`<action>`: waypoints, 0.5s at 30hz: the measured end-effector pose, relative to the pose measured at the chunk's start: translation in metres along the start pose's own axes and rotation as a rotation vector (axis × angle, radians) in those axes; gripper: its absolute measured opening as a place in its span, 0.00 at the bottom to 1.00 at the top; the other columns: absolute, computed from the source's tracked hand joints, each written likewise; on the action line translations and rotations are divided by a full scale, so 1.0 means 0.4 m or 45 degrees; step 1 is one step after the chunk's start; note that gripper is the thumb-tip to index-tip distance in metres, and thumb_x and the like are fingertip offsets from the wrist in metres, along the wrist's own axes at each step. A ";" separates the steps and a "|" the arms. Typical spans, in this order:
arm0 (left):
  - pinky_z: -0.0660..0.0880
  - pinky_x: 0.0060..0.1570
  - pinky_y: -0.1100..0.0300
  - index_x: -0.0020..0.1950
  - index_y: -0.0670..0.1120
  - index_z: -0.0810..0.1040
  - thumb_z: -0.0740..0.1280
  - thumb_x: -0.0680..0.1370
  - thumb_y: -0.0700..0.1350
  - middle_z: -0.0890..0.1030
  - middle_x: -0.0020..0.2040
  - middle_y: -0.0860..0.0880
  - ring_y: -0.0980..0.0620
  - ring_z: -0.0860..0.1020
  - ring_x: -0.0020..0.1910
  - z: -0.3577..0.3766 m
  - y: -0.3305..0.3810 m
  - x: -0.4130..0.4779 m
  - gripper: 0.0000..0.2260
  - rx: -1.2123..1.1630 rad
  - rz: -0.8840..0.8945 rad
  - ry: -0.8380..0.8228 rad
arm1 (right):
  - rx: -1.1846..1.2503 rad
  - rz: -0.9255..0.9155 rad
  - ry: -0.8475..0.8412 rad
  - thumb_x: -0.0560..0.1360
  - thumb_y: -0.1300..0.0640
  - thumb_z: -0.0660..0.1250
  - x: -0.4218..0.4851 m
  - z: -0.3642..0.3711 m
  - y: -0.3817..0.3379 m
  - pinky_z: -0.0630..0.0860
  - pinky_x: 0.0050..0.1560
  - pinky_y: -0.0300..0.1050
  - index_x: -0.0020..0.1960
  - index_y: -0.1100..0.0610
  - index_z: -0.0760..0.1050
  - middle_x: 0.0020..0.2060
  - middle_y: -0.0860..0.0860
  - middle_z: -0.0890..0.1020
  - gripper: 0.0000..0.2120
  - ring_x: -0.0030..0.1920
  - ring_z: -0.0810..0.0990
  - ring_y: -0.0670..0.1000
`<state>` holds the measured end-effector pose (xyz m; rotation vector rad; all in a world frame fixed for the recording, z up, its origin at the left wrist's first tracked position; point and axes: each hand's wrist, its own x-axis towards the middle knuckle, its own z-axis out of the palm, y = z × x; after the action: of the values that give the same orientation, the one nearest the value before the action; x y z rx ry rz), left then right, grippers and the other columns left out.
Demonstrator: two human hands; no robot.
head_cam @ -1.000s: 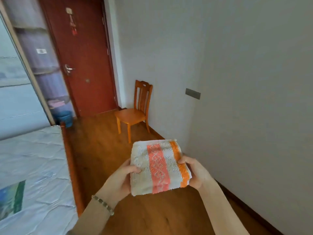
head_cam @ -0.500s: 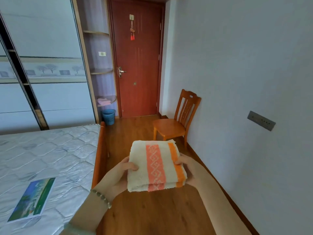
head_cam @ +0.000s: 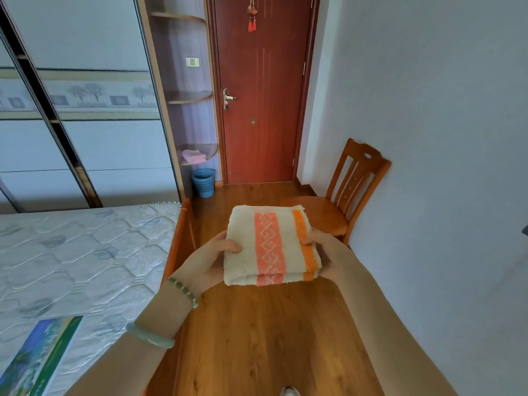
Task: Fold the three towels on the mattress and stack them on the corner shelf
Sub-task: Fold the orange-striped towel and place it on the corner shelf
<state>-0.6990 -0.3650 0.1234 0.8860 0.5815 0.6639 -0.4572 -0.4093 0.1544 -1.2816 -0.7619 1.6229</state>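
A folded cream towel (head_cam: 268,244) with salmon and orange stripes is held flat in front of me, above the wooden floor. My left hand (head_cam: 211,261) grips its left edge, thumb on top. Its right edge sits in my right hand (head_cam: 323,252). The corner shelf (head_cam: 194,98) stands ahead to the left, between the wardrobe and the door. On its lower tier (head_cam: 210,151) lies a folded pink towel (head_cam: 195,156). The mattress (head_cam: 85,252) lies to my left with no towel on the part I see.
A red door (head_cam: 260,90) is shut straight ahead. A blue bin (head_cam: 203,182) stands on the floor under the corner shelf. A wooden chair (head_cam: 337,204) sits against the right wall. A green booklet (head_cam: 37,358) lies on the mattress. The orange bed frame (head_cam: 183,238) borders the floor strip.
The view has swung left from the right wall toward the door and corner shelf, which now look closer. Both hands keep the same hold on the folded towel.
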 end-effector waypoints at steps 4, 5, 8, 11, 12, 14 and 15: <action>0.71 0.63 0.39 0.69 0.46 0.69 0.71 0.68 0.34 0.75 0.63 0.39 0.35 0.73 0.65 -0.075 0.089 0.218 0.30 -0.002 0.010 0.094 | -0.051 0.034 -0.055 0.75 0.63 0.63 0.260 -0.063 -0.098 0.79 0.47 0.54 0.64 0.51 0.67 0.57 0.56 0.78 0.19 0.55 0.78 0.59; 0.70 0.64 0.39 0.69 0.46 0.69 0.72 0.67 0.34 0.75 0.63 0.39 0.34 0.73 0.65 -0.096 0.115 0.283 0.32 -0.023 0.014 0.106 | -0.066 0.049 -0.076 0.75 0.62 0.63 0.329 -0.075 -0.136 0.79 0.48 0.54 0.66 0.51 0.66 0.58 0.56 0.78 0.21 0.56 0.78 0.59; 0.74 0.59 0.42 0.69 0.45 0.69 0.77 0.61 0.36 0.76 0.61 0.40 0.36 0.75 0.63 -0.144 0.189 0.423 0.37 -0.024 0.045 0.158 | -0.101 0.077 -0.114 0.75 0.63 0.63 0.504 -0.106 -0.240 0.79 0.47 0.54 0.66 0.52 0.67 0.57 0.56 0.78 0.21 0.55 0.78 0.59; 0.75 0.56 0.43 0.71 0.46 0.68 0.74 0.64 0.36 0.74 0.62 0.40 0.36 0.74 0.63 -0.194 0.254 0.547 0.36 -0.072 0.103 0.207 | -0.126 0.084 -0.200 0.74 0.64 0.63 0.675 -0.119 -0.336 0.76 0.57 0.61 0.67 0.51 0.67 0.60 0.57 0.77 0.23 0.59 0.77 0.61; 0.75 0.55 0.44 0.70 0.46 0.68 0.72 0.65 0.35 0.74 0.62 0.40 0.37 0.75 0.62 -0.219 0.270 0.582 0.34 -0.091 0.121 0.222 | -0.122 0.094 -0.222 0.74 0.65 0.63 0.731 -0.119 -0.359 0.74 0.59 0.62 0.67 0.50 0.67 0.60 0.57 0.77 0.24 0.59 0.76 0.61; 0.76 0.53 0.45 0.68 0.46 0.70 0.69 0.66 0.34 0.76 0.60 0.41 0.38 0.76 0.60 -0.276 0.304 0.650 0.30 -0.115 0.134 0.279 | -0.112 0.114 -0.268 0.74 0.65 0.63 0.837 -0.114 -0.395 0.74 0.61 0.63 0.67 0.50 0.67 0.61 0.57 0.77 0.24 0.60 0.76 0.62; 0.76 0.54 0.45 0.67 0.47 0.71 0.69 0.66 0.34 0.76 0.59 0.41 0.38 0.76 0.61 -0.306 0.324 0.687 0.30 -0.117 0.139 0.300 | -0.119 0.124 -0.292 0.73 0.65 0.63 0.891 -0.107 -0.413 0.74 0.60 0.62 0.67 0.50 0.67 0.60 0.57 0.77 0.24 0.60 0.76 0.61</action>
<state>-0.6395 -0.0432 0.1199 0.7628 0.7104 0.8948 -0.3899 -0.0201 0.1437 -1.2268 -0.9365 1.8538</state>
